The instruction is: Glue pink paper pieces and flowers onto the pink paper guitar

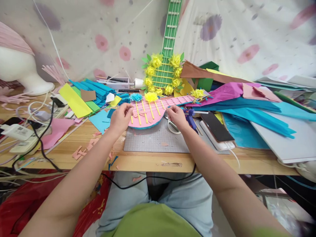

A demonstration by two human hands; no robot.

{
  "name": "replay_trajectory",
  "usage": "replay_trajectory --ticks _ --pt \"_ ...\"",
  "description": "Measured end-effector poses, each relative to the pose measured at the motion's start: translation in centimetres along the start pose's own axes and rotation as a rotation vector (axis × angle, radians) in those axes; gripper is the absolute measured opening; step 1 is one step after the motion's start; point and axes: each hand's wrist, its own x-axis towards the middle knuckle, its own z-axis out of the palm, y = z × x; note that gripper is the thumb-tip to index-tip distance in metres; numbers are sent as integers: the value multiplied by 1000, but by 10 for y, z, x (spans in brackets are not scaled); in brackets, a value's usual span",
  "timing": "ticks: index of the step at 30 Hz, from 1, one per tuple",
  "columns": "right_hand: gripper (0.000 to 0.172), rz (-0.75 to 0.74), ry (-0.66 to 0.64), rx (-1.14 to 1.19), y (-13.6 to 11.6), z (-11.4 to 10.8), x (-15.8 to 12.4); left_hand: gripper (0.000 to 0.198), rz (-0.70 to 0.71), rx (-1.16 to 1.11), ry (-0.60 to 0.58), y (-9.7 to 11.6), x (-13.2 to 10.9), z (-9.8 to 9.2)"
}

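A pink paper model of a stringed instrument (155, 116), with yellow strips across its body and a blue edge, lies on a grey cutting mat (153, 142). One blue paper flower (135, 96) and a yellow one (151, 96) sit at its far edge. My left hand (120, 116) is closed in a pinch at the body's left end. Beside the lower right edge of the body, my right hand (176, 116) is also closed, fingertips together. What either pinch holds is too small to make out. Scissors (173, 127) lie partly under my right hand, next to a blue glue gun (190, 119).
A green instrument model (170, 42) with yellow flowers stands against the curtain. To the right are a phone (217, 126) and stacked coloured paper (261, 115). Paper scraps (82, 149), a power strip (27, 141) and cables lie left; a black cord (148, 177) hangs across my lap.
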Motion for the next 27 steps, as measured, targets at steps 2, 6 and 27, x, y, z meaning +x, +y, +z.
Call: replay_trajectory --ticks 2,6,27 --pt "27 -12 29 -60 11 -6 -5 16 -24 102 -61 8 -6 8" --pt "36 -69 -91 -123 19 -18 -11 17 -40 329 -115 15 -10 23" --pt "23 -144 -207 -381 31 -25 -13 14 524 380 -786 48 -39 75"
